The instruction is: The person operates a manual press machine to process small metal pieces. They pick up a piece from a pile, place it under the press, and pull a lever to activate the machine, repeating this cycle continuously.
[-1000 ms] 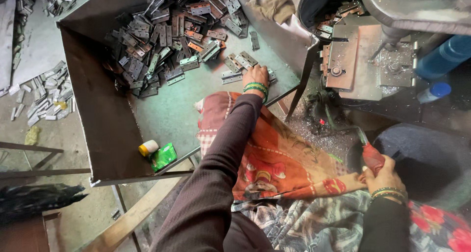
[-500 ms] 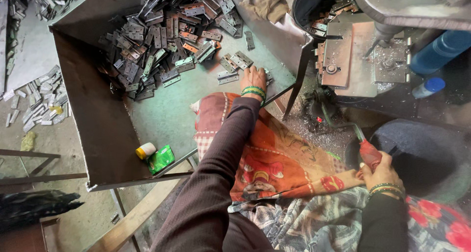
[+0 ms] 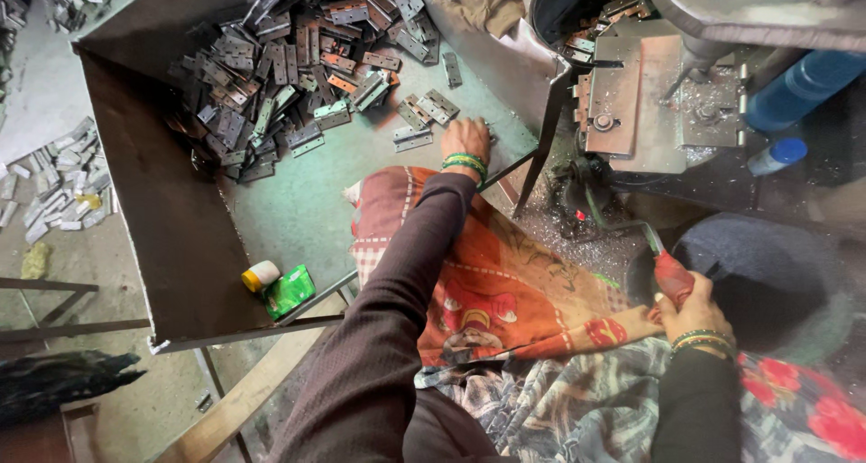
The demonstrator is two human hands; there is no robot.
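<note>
My left hand [image 3: 466, 139], green bangles at the wrist, reaches into a large metal bin [image 3: 162, 220] and rests on its green floor beside loose metal hinges [image 3: 424, 111]. Its fingers curl over something small at the bin's edge; what is under them is hidden. A big heap of hinges [image 3: 289, 57] fills the far part of the bin. My right hand [image 3: 690, 310] grips the red handle of a lever [image 3: 672, 278] that leads up to a metal press machine [image 3: 649, 93]. A patterned orange cloth [image 3: 487, 283] covers my lap.
A small yellow-capped bottle [image 3: 261, 275] and a green packet [image 3: 289, 292] lie in the bin's near corner. More hinges [image 3: 63, 183] lie on the floor at the left. A blue bottle [image 3: 798, 89] stands right of the machine. A dark round tub [image 3: 758, 274] sits at the right.
The view has shifted a little. My left hand stays at the loose hinges near the bin's edge, and my right hand keeps hold of the red lever handle.
</note>
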